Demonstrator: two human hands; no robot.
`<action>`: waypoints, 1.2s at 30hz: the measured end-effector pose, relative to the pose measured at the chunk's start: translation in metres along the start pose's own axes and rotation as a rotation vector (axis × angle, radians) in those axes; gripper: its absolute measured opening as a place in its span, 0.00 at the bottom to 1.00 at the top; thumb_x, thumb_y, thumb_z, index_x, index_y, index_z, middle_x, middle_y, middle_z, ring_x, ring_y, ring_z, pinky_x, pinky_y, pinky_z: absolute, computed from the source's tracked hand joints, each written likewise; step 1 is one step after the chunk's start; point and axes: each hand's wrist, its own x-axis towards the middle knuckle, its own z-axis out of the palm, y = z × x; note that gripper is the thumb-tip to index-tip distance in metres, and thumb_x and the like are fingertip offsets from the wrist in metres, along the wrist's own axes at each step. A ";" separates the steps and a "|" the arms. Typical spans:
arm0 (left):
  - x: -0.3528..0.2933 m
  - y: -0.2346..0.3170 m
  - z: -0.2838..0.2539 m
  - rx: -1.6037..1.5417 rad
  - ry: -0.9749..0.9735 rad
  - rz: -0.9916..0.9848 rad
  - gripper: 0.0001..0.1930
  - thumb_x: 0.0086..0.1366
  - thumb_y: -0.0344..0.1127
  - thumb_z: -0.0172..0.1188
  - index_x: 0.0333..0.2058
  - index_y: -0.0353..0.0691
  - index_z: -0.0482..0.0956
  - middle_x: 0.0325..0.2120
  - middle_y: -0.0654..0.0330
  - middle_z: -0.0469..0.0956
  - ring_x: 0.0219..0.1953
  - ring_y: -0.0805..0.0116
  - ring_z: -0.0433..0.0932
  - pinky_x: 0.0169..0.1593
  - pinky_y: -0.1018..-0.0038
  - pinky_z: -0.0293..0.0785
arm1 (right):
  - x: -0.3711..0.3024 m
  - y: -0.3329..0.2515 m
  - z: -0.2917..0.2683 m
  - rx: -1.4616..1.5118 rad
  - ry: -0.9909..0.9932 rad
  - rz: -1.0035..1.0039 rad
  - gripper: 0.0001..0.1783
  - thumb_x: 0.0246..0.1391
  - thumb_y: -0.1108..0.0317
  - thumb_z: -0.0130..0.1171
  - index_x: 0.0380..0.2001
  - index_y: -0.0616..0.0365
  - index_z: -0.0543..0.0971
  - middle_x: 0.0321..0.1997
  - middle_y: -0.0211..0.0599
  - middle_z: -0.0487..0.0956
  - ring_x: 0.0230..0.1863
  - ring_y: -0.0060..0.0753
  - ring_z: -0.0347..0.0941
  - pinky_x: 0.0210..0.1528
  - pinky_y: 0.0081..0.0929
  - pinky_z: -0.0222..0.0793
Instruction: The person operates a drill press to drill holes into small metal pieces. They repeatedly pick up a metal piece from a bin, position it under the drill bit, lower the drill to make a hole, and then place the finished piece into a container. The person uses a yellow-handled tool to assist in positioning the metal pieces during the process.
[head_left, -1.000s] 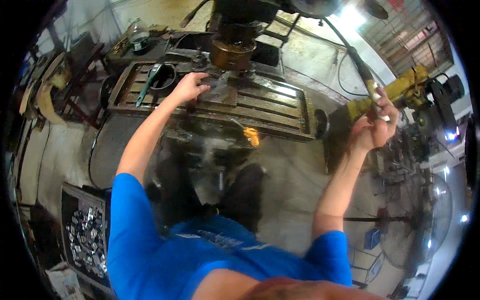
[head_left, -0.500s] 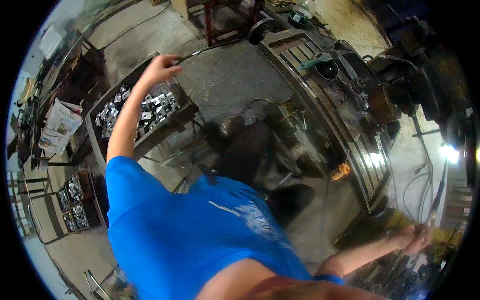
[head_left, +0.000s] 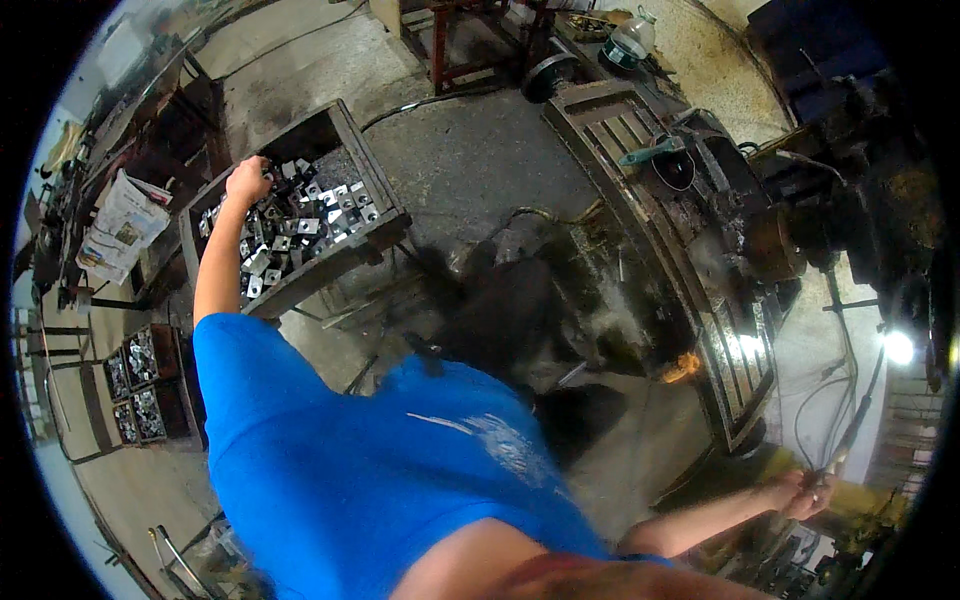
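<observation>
My left hand (head_left: 248, 180) is at the far left edge of a dark metal tray (head_left: 290, 295). Its fingers are curled, and what they hold, if anything, is hidden. Beside it in the tray lies a heap of small blocky metal parts (head_left: 310, 227), silver and dark, some with a round hole. Low on the right, my right hand (head_left: 805, 495) is closed round the lower end of a long dark rod (head_left: 858, 425), which looks like a machine lever and slants up to the right.
A slotted machine bed (head_left: 665, 230) runs along the right, with a green-handled brush (head_left: 650, 152) and a large bottle (head_left: 628, 42) near it. A bright lamp (head_left: 898, 347) shines at right. Compartmented boxes of metal parts (head_left: 148, 385) and a newspaper (head_left: 125, 225) are at left.
My left hand has moved left and down from above the tray's far side to its left edge, and its fingers have curled. My right hand has shifted slightly left and down with the rod.
</observation>
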 end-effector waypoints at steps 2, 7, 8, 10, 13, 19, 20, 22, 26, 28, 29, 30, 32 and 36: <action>-0.003 0.014 -0.007 0.069 -0.068 0.023 0.23 0.44 0.30 0.59 0.44 0.48 0.74 0.39 0.54 0.76 0.42 0.56 0.75 0.44 0.65 0.72 | -0.007 -0.004 0.006 -0.037 -0.014 0.008 0.07 0.36 0.72 0.42 0.22 0.61 0.69 0.32 0.44 0.73 0.47 0.56 0.64 0.58 0.57 0.47; -0.004 0.034 -0.025 0.246 -0.166 0.118 0.13 0.46 0.30 0.55 0.34 0.43 0.74 0.35 0.54 0.77 0.40 0.56 0.76 0.39 0.63 0.73 | -0.013 0.003 -0.005 0.002 -0.057 0.012 0.11 0.36 0.73 0.42 0.26 0.61 0.72 0.34 0.43 0.73 0.50 0.58 0.63 0.59 0.58 0.45; -0.005 0.035 -0.025 0.237 -0.148 0.132 0.12 0.47 0.29 0.55 0.34 0.43 0.74 0.34 0.53 0.76 0.40 0.55 0.76 0.39 0.63 0.73 | -0.014 0.005 -0.007 0.016 -0.055 0.016 0.11 0.36 0.72 0.42 0.26 0.61 0.72 0.34 0.43 0.73 0.50 0.58 0.62 0.59 0.58 0.45; -0.011 0.034 -0.022 0.222 -0.111 0.158 0.10 0.47 0.29 0.54 0.32 0.42 0.74 0.33 0.52 0.76 0.38 0.54 0.76 0.38 0.62 0.73 | -0.015 0.006 -0.010 0.045 -0.067 0.015 0.11 0.36 0.72 0.42 0.27 0.61 0.72 0.34 0.43 0.73 0.50 0.58 0.62 0.59 0.58 0.45; -0.007 0.027 -0.009 0.285 -0.034 0.224 0.11 0.47 0.29 0.54 0.33 0.43 0.74 0.33 0.51 0.74 0.36 0.53 0.76 0.37 0.62 0.72 | -0.012 0.000 0.006 0.063 -0.073 0.009 0.11 0.37 0.71 0.42 0.26 0.60 0.72 0.34 0.43 0.73 0.50 0.57 0.62 0.59 0.57 0.45; -0.026 0.051 -0.036 -0.117 0.147 0.101 0.18 0.45 0.28 0.58 0.39 0.42 0.75 0.35 0.51 0.75 0.36 0.54 0.76 0.38 0.65 0.72 | 0.003 -0.009 0.006 -0.029 -0.027 0.014 0.10 0.38 0.69 0.44 0.26 0.61 0.70 0.33 0.44 0.72 0.49 0.56 0.63 0.59 0.57 0.47; -0.022 0.049 -0.036 -0.277 0.177 0.086 0.20 0.45 0.28 0.59 0.41 0.41 0.74 0.36 0.51 0.75 0.36 0.56 0.76 0.38 0.66 0.72 | 0.004 -0.009 0.005 -0.034 -0.018 0.013 0.10 0.38 0.69 0.44 0.26 0.61 0.70 0.33 0.44 0.72 0.49 0.56 0.63 0.59 0.57 0.47; -0.006 0.040 -0.027 -0.897 0.124 0.191 0.22 0.48 0.29 0.61 0.44 0.33 0.71 0.35 0.54 0.77 0.35 0.65 0.76 0.42 0.72 0.71 | 0.009 -0.013 0.009 -0.076 0.005 0.036 0.10 0.40 0.70 0.44 0.27 0.62 0.70 0.35 0.47 0.72 0.49 0.54 0.64 0.58 0.56 0.49; -0.020 0.145 -0.090 -1.861 -0.264 0.065 0.12 0.59 0.29 0.52 0.41 0.30 0.69 0.34 0.58 0.75 0.36 0.65 0.75 0.47 0.67 0.71 | 0.002 -0.023 0.008 -0.122 0.161 0.366 0.09 0.47 0.73 0.47 0.31 0.67 0.72 0.46 0.55 0.72 0.50 0.54 0.66 0.54 0.46 0.61; -0.013 0.179 -0.072 -2.111 -0.455 0.132 0.11 0.59 0.31 0.51 0.39 0.31 0.69 0.32 0.57 0.74 0.35 0.64 0.75 0.45 0.67 0.72 | 0.010 -0.032 0.044 -0.067 0.131 0.222 0.05 0.43 0.76 0.50 0.27 0.64 0.72 0.40 0.50 0.74 0.47 0.51 0.68 0.53 0.44 0.62; -0.004 0.206 -0.058 -2.216 -0.550 0.099 0.10 0.59 0.31 0.51 0.38 0.31 0.69 0.30 0.57 0.74 0.33 0.64 0.75 0.43 0.68 0.73 | 0.023 -0.046 0.060 -0.044 0.083 0.135 0.04 0.42 0.77 0.51 0.25 0.62 0.72 0.37 0.47 0.75 0.46 0.49 0.69 0.52 0.43 0.63; 0.007 0.227 -0.035 -2.153 -0.595 0.102 0.10 0.59 0.31 0.51 0.38 0.31 0.69 0.29 0.57 0.73 0.31 0.65 0.75 0.40 0.70 0.73 | 0.024 -0.046 0.072 0.005 0.057 0.098 0.04 0.40 0.79 0.52 0.23 0.61 0.72 0.34 0.44 0.76 0.45 0.48 0.71 0.51 0.42 0.64; -0.001 0.289 -0.037 -1.978 -0.676 0.161 0.11 0.59 0.32 0.52 0.37 0.31 0.69 0.27 0.55 0.73 0.26 0.68 0.73 0.31 0.74 0.72 | 0.028 -0.054 0.069 -0.038 0.064 0.116 0.01 0.39 0.77 0.47 0.20 0.59 0.69 0.32 0.44 0.74 0.47 0.53 0.69 0.54 0.48 0.59; -0.017 0.356 -0.024 -1.997 -0.837 0.148 0.09 0.58 0.33 0.52 0.34 0.32 0.69 0.24 0.56 0.73 0.22 0.69 0.71 0.26 0.72 0.70 | 0.039 -0.063 0.082 -0.003 0.068 0.156 0.04 0.30 0.74 0.43 0.17 0.61 0.64 0.27 0.44 0.70 0.45 0.57 0.67 0.54 0.52 0.55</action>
